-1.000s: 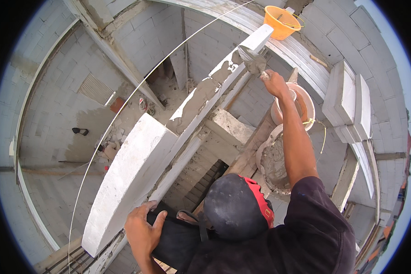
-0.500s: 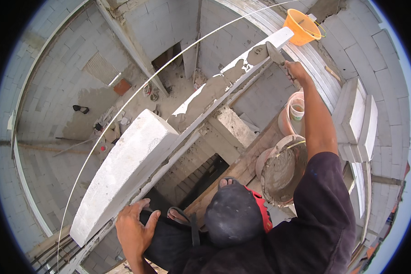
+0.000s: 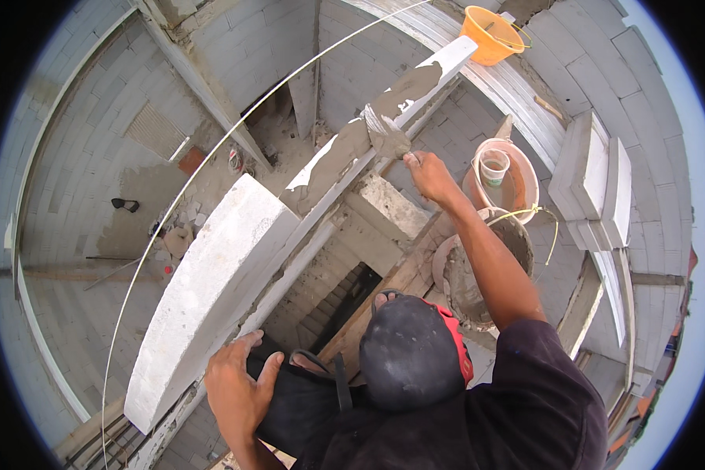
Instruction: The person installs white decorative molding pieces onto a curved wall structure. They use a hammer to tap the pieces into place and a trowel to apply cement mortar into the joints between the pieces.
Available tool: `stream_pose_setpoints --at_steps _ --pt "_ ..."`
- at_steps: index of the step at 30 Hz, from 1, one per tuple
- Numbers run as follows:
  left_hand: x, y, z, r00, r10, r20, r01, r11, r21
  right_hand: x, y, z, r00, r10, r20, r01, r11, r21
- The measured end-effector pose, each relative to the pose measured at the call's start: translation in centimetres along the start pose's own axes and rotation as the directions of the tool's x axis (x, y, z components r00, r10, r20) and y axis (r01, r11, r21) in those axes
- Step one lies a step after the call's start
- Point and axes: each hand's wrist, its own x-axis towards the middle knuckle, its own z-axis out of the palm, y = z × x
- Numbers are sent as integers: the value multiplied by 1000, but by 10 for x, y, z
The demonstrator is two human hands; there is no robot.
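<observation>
My right hand [image 3: 431,178] is closed on the handle of a mortar-smeared trowel [image 3: 387,135]. Its blade lies against the grey mortar [image 3: 338,157] spread unevenly along the narrow top of a white block wall [image 3: 456,56]. At the near end of that mortar stands a thick white block [image 3: 215,286], one course higher. My left hand [image 3: 241,384] holds nothing; its fingers are spread beside my black-clad leg, close to the ledge at the block's foot. Whether its fingertips touch the ledge, I cannot tell.
A mortar bucket [image 3: 448,258] and a pinkish bucket [image 3: 534,184] with a white cup [image 3: 493,166] inside stand right of the wall. An orange bucket [image 3: 486,47] is beyond. Pale blocks [image 3: 583,168] are stacked at right. A white line [image 3: 211,153] arcs past the wall, above a deep drop.
My right hand has drawn the trowel back from the wall's far end toward the middle of the mortar bed. My left hand stays spread near the ledge. The view has shifted slightly.
</observation>
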Motion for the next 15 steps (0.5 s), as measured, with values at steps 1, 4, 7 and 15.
stream_pose_setpoints --at_steps 1,4,7,15 --pt "-4 -2 -1 1000 8 -18 -8 1000 8 -16 -5 11 999 -12 51 8 998 64" --pt "-12 -4 -2 999 -14 -32 13 999 -32 -21 -10 23 995 -12 -99 40 959 281" --pt "-14 -6 -3 999 -32 -29 30 997 -68 32 20 25 878 25 -478 178 910 375" --pt "-20 -10 -11 1000 -19 3 19 1000 21 161 109 1 743 193 -641 221 833 508"
